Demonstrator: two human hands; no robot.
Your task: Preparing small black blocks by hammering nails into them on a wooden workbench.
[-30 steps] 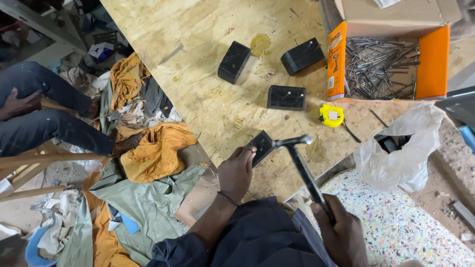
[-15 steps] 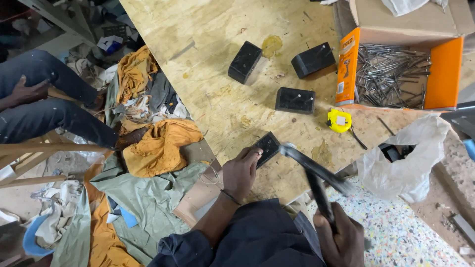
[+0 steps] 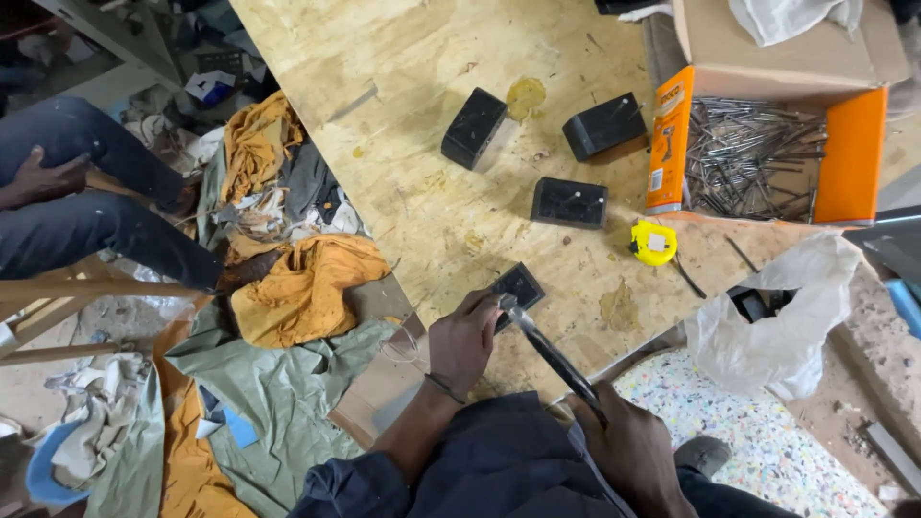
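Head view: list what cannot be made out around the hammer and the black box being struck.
- Hammer: handle end hidden in the right hand.
- Black box: near edge covered by the left hand; any nail too small.
- White plastic bag: contents mostly hidden.

near the lower edge of the board, the left hand rests on a flat block, the hammer head on it, its handle in the right hand lower right. three blocks lie above; tape measure right of them; nail box upper right; bag below it.
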